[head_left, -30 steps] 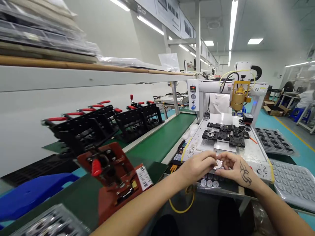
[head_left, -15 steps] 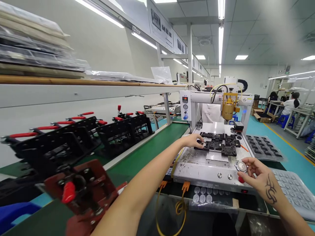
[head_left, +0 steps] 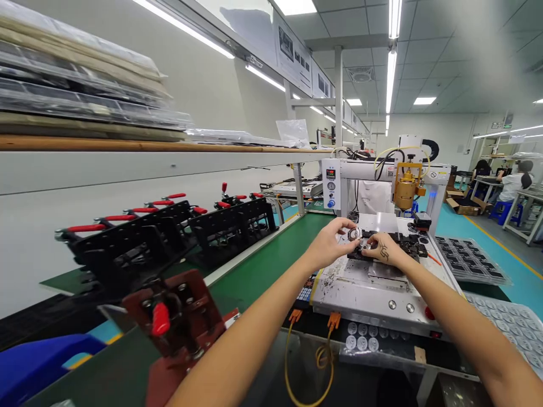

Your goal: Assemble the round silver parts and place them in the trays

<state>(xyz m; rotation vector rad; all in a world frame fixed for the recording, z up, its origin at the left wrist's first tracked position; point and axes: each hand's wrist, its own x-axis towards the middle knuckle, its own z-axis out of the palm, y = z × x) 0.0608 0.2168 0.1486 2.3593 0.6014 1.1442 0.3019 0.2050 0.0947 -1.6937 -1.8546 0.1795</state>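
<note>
- Clearly, one round metal part is silvery and shiny, with a ring-like rim around a pale middle; it is held above the left end of the black fixture.
- The left hand pinches its edge between thumb and fingers; the right hand is narrow, its fingertips at one small round piece on the fixture; whether they grip it, I cannot tell.
- One white machine carries the fixture; two silver buttons and one red button, partly behind the right forearm, sit on its front.
- Two orange connectors hang below; one yellow cable loops between them.
- Three pale discs form the near row in clear plastic packaging at the table edge; more lie behind, blurred.
- Two clear trays stand at right; the farther tray holds rows of black pieces, the nearer tray rows of round, pale pieces; both too small to count surely.
</note>
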